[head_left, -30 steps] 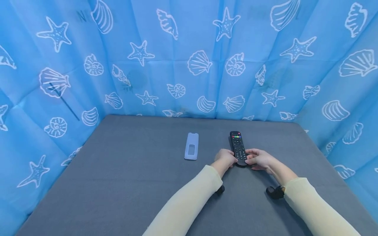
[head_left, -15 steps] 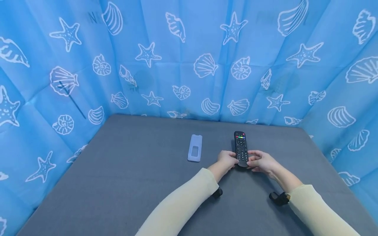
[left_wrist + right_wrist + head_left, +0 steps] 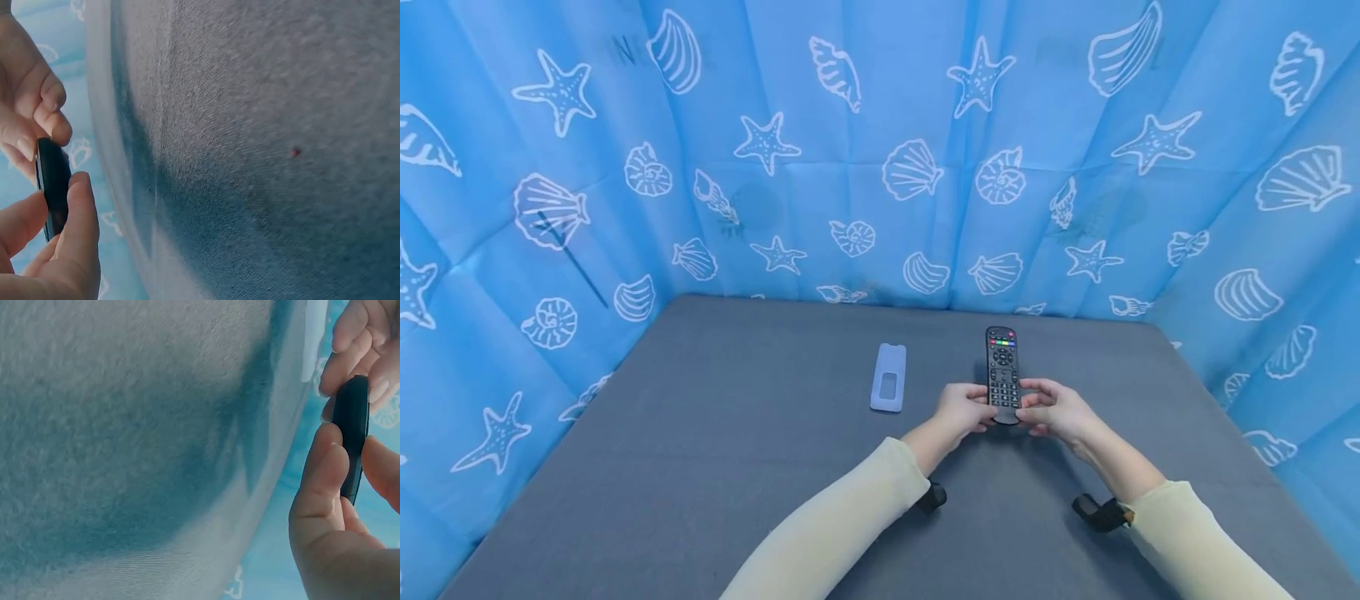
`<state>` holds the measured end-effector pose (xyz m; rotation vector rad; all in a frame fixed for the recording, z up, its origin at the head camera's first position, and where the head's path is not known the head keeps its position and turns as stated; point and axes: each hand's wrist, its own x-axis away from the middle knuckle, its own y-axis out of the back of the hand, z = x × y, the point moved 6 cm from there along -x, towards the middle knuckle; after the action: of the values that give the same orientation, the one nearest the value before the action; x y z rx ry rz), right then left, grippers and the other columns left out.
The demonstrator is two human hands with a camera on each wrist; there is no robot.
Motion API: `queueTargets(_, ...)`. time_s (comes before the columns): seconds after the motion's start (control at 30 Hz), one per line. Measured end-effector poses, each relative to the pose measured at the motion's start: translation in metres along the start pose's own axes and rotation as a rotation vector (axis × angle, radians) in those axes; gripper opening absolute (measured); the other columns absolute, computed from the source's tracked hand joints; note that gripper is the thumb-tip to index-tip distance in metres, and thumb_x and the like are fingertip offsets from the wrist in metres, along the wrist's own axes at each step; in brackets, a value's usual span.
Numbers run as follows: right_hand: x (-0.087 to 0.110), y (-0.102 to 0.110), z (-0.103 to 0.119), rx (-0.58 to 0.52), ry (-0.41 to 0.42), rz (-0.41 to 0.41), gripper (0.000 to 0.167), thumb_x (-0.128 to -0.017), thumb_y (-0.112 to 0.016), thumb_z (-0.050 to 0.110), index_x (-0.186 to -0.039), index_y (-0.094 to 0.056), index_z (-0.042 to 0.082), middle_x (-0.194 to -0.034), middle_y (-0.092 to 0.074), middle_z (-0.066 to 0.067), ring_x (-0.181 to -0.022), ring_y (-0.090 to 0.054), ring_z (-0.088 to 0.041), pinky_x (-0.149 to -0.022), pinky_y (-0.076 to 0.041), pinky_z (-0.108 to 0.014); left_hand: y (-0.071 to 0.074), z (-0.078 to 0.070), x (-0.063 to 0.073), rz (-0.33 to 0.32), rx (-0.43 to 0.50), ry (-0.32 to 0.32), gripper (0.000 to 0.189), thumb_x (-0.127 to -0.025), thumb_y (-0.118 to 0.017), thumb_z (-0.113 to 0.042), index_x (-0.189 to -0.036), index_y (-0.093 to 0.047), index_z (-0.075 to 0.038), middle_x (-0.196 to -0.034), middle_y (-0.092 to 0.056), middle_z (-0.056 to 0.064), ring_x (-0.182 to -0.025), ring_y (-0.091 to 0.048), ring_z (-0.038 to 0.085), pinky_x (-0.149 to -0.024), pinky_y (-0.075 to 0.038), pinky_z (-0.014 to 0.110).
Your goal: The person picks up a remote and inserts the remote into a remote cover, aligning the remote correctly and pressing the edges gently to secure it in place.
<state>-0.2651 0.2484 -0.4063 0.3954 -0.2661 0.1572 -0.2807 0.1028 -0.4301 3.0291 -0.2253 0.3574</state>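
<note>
Both hands grip the black remote (image 3: 1003, 374) at its near end, left hand (image 3: 961, 409) and right hand (image 3: 1054, 411) pinching either side, above the grey tabletop (image 3: 700, 433); a pale blue cover (image 3: 888, 377) lies just left.

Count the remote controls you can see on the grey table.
1: a black remote, its near end held by the left hand and right hand. The pale blue cover beside it is a sleeve only.
</note>
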Motion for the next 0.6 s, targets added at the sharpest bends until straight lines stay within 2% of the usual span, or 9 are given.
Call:
queueTargets(0.3, 0.003, -0.009, 0.004, -0.014, 0.02, -0.007, 0.062, -0.095, -0.058, 0.0, -0.146, -0.024, -0.011, -0.103, -0.059, -0.011, -0.079, -0.063, -0.014, -0.071, -0.053, -0.034, 0.014, -0.002, 0.009, 0.034, 0.053, -0.006, 0.033, -0.086, -0.068, 0.005, -0.119, -0.067, 0.001, -0.102, -0.072, 0.009, -0.079, -0.066, 0.014, -0.073, -0.056, 0.032)
queueTargets(0.6, 0.008, -0.016, 0.011, -0.031, 0.032, -0.023, 0.06, -0.096, -0.057, 0.002, -0.146, -0.025, -0.01, -0.104, -0.059, -0.012, -0.079, -0.063, -0.013, -0.069, -0.052, -0.032, 0.022, -0.002, 0.013, 0.05, 0.057, -0.024, 0.034, -0.087, -0.068, 0.004, -0.121, -0.066, 0.001, -0.104, -0.072, 0.009, -0.081, -0.068, 0.015, -0.072, -0.056, 0.03)
